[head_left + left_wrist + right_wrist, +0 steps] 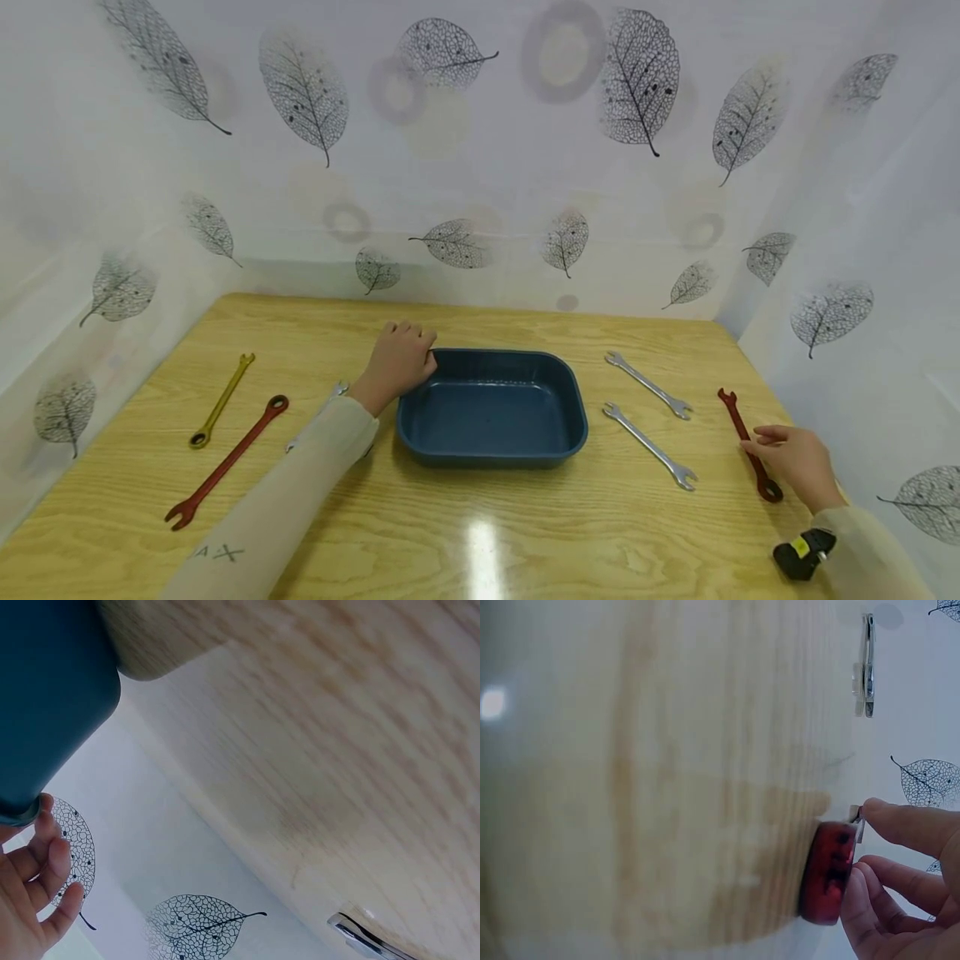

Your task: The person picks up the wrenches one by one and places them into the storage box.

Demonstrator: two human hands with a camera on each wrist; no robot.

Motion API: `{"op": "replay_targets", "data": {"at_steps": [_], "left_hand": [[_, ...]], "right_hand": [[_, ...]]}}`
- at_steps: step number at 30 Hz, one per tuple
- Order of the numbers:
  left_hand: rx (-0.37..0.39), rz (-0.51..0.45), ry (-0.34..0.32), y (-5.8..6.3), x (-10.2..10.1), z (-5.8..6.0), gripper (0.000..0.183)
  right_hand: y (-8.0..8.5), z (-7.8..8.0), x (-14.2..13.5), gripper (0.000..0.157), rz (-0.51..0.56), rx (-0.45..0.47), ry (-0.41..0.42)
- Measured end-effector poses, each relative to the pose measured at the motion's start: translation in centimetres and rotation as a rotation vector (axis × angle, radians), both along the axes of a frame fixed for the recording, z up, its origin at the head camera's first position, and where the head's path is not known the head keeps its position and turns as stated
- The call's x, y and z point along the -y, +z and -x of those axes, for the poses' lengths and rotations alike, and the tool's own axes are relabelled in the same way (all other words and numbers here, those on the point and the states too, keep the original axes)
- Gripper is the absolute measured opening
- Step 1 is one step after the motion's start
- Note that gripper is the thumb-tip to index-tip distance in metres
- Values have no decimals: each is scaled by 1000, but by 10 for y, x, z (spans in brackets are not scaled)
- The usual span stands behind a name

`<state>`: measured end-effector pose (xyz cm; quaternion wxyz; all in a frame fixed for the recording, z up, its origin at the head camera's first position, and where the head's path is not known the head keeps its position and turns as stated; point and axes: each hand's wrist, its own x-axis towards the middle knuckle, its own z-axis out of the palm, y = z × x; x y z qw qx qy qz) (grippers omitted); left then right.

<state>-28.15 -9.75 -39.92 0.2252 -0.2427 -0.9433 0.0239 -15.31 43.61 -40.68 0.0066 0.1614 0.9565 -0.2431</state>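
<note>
"Middle of the table, then: is that where the blue tray is placed?"

"Yes, and it is taken as the clock's hub, with twelve on the far side. Its rim is held at ten o'clock by the left grip, fingers curled at the edge."

"And the right grip?"

"That is found just past three, well apart from the tray, at a dark red wrench. Fingertips are seen right at the shaft, but whether it is pinched or only touched cannot be told, even from the right wrist."

"How is that wrench laid?"

"On the table, forked end pointed toward eleven, ringed end toward five."

"What else is set out?"

"Two silver wrenches are laid near three, between the tray and the dark red wrench. Toward nine, a third silver wrench is partly hidden by the left sleeve. Farther out, a gold wrench is placed at nine, and a longer red wrench is set aslant between eight and nine."

"And behind?"

"Leaf-printed white cloth is hung at twelve."
</note>
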Motion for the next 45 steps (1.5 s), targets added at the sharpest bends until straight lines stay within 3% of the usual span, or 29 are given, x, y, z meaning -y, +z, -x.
{"op": "replay_targets", "data": {"at_steps": [8, 28, 45], "left_hand": [[-18, -6, -7, -2, 1, 1, 16], [7, -8, -1, 0, 0, 0, 18], [1, -7, 5, 2, 0, -3, 18]], "right_hand": [[-4, 2, -1, 65, 25, -10, 3], [-4, 11, -1, 47, -80, 36, 59], [-5, 8, 1, 31, -97, -52, 141]]}}
